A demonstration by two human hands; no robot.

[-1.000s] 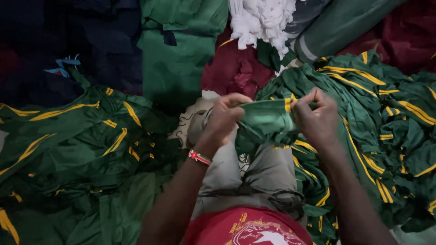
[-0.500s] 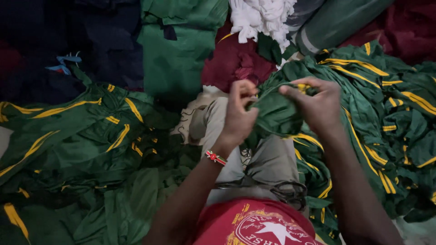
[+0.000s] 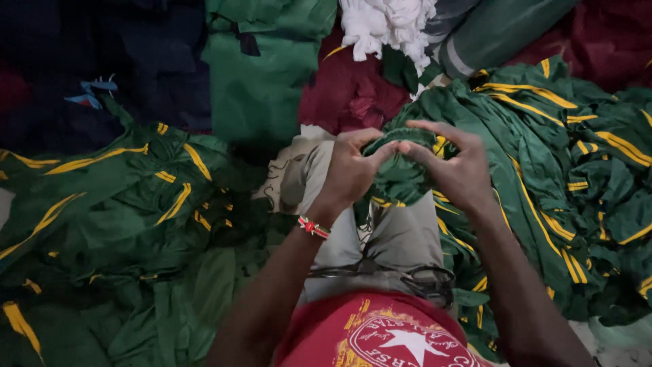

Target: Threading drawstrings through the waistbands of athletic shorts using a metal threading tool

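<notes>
Both of my hands hold up one green garment with yellow stripes above my lap. My left hand pinches its upper edge from the left, a red bead bracelet on that wrist. My right hand grips the same edge from the right, fingertips almost meeting the left ones. The cloth hangs bunched between the two hands and runs down into the heap on my right. My legs in grey trousers lie under it.
A heap of green and yellow garments lies on the right, another such heap on the left. Beyond are plain green cloth, maroon cloth, a white rag bundle and dark blue fabric.
My hands have drawn closer together on the garment's edge, and the cloth between them is more bunched than a second ago.
</notes>
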